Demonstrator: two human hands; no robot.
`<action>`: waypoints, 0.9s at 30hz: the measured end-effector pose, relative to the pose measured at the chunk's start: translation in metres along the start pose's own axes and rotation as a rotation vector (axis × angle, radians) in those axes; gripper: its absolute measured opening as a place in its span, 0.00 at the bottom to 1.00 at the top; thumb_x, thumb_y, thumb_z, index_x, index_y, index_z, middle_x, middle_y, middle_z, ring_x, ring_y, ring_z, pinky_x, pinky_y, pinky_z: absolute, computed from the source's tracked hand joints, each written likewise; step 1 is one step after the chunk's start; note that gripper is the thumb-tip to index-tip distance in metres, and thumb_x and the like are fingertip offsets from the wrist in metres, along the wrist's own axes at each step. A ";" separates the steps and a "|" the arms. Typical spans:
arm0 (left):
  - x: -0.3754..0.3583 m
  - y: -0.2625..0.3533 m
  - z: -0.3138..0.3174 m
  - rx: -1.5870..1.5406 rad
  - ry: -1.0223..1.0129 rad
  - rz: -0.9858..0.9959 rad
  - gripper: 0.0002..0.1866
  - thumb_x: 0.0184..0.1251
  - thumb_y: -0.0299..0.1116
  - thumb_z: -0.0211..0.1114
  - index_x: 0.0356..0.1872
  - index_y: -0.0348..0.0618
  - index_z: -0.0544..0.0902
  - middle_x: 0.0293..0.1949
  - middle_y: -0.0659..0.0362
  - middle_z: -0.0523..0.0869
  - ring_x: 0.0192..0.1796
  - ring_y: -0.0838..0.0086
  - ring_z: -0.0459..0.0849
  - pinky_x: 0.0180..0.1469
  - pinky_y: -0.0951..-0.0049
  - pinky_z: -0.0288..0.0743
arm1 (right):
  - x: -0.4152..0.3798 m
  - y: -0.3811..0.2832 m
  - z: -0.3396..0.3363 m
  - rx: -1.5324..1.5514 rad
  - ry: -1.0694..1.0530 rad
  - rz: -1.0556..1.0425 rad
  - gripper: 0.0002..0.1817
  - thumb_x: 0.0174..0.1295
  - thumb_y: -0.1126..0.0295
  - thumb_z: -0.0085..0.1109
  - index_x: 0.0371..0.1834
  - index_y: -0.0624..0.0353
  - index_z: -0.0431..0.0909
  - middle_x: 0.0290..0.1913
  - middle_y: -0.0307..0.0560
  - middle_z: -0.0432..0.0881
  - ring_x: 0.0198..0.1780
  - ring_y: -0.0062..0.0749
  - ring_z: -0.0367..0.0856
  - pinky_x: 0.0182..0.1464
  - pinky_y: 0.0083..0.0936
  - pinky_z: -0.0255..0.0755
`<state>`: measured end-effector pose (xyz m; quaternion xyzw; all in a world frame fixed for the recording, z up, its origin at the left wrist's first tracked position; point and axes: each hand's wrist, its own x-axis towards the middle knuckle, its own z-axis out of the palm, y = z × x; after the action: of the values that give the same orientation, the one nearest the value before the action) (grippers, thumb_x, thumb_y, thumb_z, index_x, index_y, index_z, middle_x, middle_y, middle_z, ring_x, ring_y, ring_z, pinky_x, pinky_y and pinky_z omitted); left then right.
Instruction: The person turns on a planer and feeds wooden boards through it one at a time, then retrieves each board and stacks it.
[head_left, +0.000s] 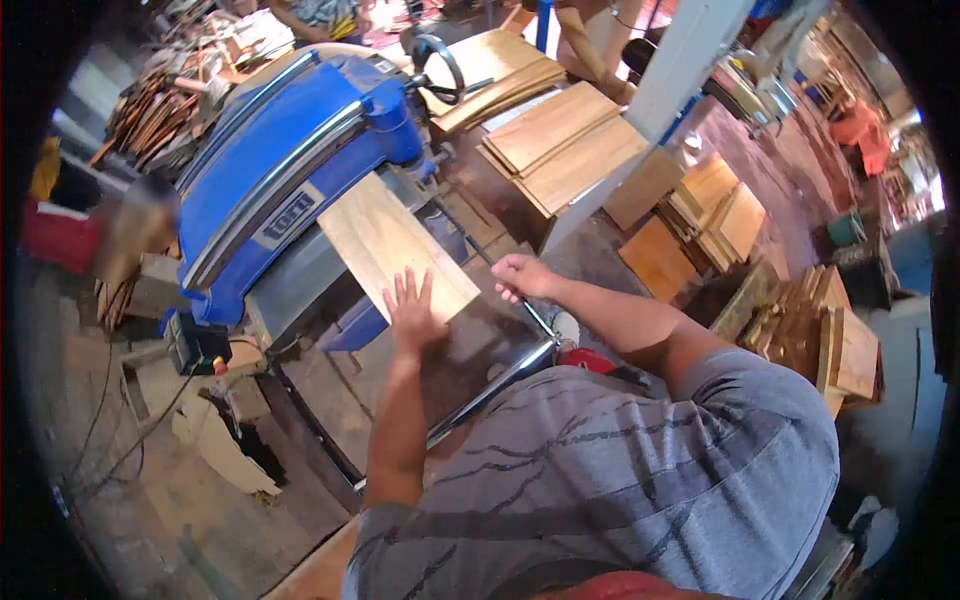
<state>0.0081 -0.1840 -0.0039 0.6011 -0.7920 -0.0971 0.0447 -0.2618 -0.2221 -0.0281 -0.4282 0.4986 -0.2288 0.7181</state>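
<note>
A flat, pale wooden board (395,240) lies with its far end at the mouth of a blue planer (290,150) and its near end toward me. My left hand (415,315) rests on the board's near left corner, open, fingers spread. To the right of the board, my right hand (524,278) is closed with its fingers curled round a thin dark metal rod (538,317), which shows on both sides of the fist. A shiny roller bar (500,380) crosses just in front of my body.
Stacked boards (565,145) lie beyond the planer, right of its handwheel (440,68). A pale post (690,70) rises to the right, near more wood piles (715,215). Scrap wood heaps (165,115) fill the back left. Cables trail across the left floor. Other people are partly visible.
</note>
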 end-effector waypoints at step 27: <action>0.184 0.123 0.035 -0.275 0.040 -0.038 0.22 0.60 0.42 0.70 0.54 0.45 0.82 0.56 0.55 0.83 0.68 0.58 0.73 0.75 0.52 0.55 | 0.188 0.072 -0.288 0.526 0.138 0.325 0.09 0.70 0.60 0.57 0.40 0.51 0.69 0.24 0.38 0.72 0.20 0.20 0.68 0.17 0.18 0.61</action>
<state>-0.1649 -0.3256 -0.0208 0.6060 -0.7587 -0.1935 0.1403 -0.4570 -0.4375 -0.2254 -0.1259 0.5319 -0.2607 0.7958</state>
